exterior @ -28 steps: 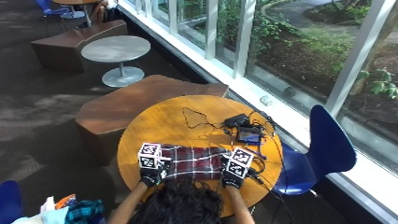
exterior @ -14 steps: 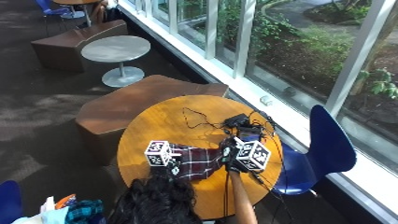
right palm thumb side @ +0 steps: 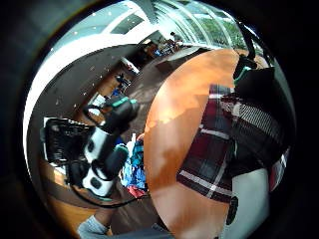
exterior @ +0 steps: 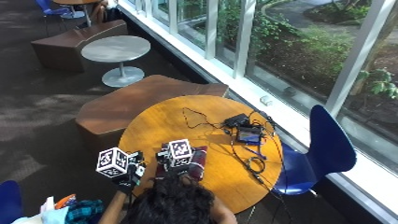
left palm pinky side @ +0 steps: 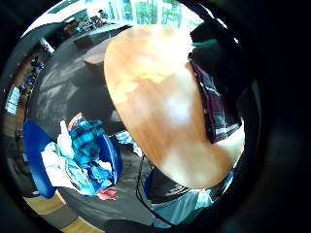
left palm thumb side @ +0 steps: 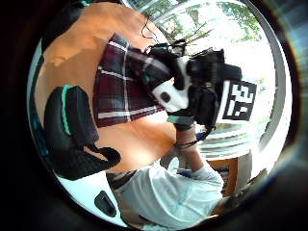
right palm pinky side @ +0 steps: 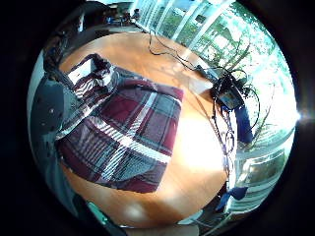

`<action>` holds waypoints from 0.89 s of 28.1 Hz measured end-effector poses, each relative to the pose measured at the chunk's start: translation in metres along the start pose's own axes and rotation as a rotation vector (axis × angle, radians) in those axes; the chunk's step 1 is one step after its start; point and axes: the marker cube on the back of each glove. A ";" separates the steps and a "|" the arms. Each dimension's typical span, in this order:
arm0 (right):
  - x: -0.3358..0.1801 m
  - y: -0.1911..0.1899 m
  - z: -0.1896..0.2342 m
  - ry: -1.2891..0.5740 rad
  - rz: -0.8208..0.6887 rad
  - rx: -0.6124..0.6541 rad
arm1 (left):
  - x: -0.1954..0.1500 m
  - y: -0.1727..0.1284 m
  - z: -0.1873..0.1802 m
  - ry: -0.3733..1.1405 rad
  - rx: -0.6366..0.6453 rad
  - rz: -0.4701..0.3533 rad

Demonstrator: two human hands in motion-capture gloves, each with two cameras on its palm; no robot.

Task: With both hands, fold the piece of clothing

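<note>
Maroon plaid cloth, the piece of clothing [exterior: 194,164], lies as a small bundle on the round wooden table [exterior: 187,123] at lower centre of the outside view, near the table's near edge. Most of it is hidden there by the right hand [exterior: 177,161] and by the person's head [exterior: 171,200], which fills the bottom of the frame. The right hand sits on the garment's left part; in the right thumb side palm view its fingers [right palm thumb side: 259,92] curl round a gathered fold, grasping the cloth. The left hand [exterior: 127,175] is to the lower left of the garment, at the table's edge and apart from the cloth; in the left thumb side palm view its fingers [left palm thumb side: 72,130] are bent and hold nothing. Black cables [exterior: 252,154] and a small device [exterior: 249,136] lie on the table's right half, well apart from the garment. A blue chair [exterior: 323,149] stands at the right. Part of a pile of clothes [exterior: 68,210] is cut off at the lower left corner.
</note>
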 end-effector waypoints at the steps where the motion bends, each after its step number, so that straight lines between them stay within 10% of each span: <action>1: -0.007 -0.001 0.015 0.019 -0.024 -0.025 | -0.004 0.004 -0.003 -0.003 0.008 -0.014; 11: 0.027 0.035 0.001 -0.108 -0.216 -0.099 | 0.013 0.008 0.002 -0.094 0.061 0.039; 25: 0.140 0.093 -0.083 0.212 0.117 -0.203 | 0.088 0.019 0.023 -0.302 -0.040 0.113</action>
